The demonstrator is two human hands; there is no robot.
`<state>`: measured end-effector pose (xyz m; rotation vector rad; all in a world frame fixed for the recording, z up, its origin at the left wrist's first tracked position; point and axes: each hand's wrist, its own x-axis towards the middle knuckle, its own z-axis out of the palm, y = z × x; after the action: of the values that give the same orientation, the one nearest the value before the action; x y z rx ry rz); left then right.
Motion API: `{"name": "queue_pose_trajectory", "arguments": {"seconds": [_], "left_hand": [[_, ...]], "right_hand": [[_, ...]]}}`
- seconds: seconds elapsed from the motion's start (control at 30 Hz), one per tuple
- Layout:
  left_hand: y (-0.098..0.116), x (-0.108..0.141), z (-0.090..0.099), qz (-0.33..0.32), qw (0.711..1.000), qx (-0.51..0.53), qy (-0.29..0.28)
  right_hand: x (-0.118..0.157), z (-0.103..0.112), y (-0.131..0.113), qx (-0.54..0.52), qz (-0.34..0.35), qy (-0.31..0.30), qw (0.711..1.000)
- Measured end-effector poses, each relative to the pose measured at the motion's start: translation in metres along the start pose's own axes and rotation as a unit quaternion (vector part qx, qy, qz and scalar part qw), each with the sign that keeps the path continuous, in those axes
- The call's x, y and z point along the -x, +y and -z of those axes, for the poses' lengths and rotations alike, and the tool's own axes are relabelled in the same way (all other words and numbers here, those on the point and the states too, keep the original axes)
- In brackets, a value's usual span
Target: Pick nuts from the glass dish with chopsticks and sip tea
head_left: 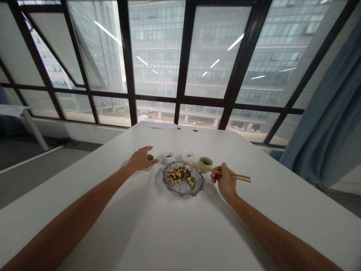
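Note:
My left hand (pixel 140 159) reaches over the table with thumb and fingers apart. It is beside a small greenish cup (pixel 150 157), partly hidden behind the thumb; whether they touch I cannot tell. A pair of wooden chopsticks (pixel 239 177) is gripped in my right hand (pixel 226 181). Their tips are over the far rim of a clear glass bowl (pixel 183 194), with a small yellowish piece at the ends, too small to name. In the bowl lie pistachios (pixel 175 175) and darker striped seeds (pixel 187 175).
Behind the bowl stand two small white dishes, a left one (pixel 168 156) and a right one (pixel 188 155), each with a little in it. A second greenish cup (pixel 205 162) is near the chopsticks. Papers (pixel 158 125) lie at the far end of the white table (pixel 169 241).

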<state>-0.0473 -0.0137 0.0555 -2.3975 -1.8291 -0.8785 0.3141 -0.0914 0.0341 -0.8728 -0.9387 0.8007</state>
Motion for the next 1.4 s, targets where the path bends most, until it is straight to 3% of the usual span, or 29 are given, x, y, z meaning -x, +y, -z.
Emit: {"name": "queue_pose_trajectory", "arguments": {"seconds": [0.13,0.23,0.33,0.47,0.53,0.7,0.77,0.87,1.0,1.13,1.3,1.4], "left_hand": [[0.030,-0.026,-0.003,-0.059,0.997,-0.029,-0.033],[0.046,-0.041,-0.011,-0.064,0.994,-0.026,-0.085],[0.051,-0.046,-0.018,-0.086,0.989,-0.002,-0.119],[0.047,-0.047,-0.019,-0.166,0.981,0.005,-0.100],[0.045,-0.050,-0.016,-0.146,0.983,-0.002,-0.115],[0.054,-0.073,-0.011,0.003,0.972,-0.019,-0.234],[0.071,-0.081,-0.017,-0.008,0.974,-0.020,-0.224],[0.104,-0.086,-0.036,-0.078,0.983,-0.024,-0.165],[0.133,-0.087,-0.062,-0.118,0.977,-0.024,-0.177],[0.134,-0.090,-0.073,-0.168,0.975,0.020,-0.147],[0.125,-0.091,-0.073,-0.220,0.967,0.073,-0.101],[0.122,-0.090,-0.071,-0.221,0.966,0.078,-0.109]], "right_hand": [[0.008,-0.003,-0.001,-0.002,-0.027,-0.012,1.000],[0.010,-0.003,0.000,-0.013,-0.048,-0.018,0.999],[0.007,-0.001,0.002,-0.023,-0.043,-0.013,0.999],[0.002,0.001,0.006,-0.021,-0.031,-0.004,0.999],[0.000,0.001,0.007,-0.024,-0.025,0.000,0.999],[-0.013,0.007,0.002,-0.040,0.003,0.017,0.999],[-0.020,0.011,-0.002,-0.041,0.019,0.031,0.998],[-0.026,0.016,-0.006,-0.037,0.034,0.063,0.997],[-0.029,0.019,-0.005,-0.034,0.038,0.080,0.996],[-0.030,0.020,-0.006,-0.029,0.042,0.082,0.995],[-0.028,0.012,-0.008,0.028,0.067,0.081,0.994],[-0.028,0.003,-0.006,0.108,0.099,0.018,0.989]]}}
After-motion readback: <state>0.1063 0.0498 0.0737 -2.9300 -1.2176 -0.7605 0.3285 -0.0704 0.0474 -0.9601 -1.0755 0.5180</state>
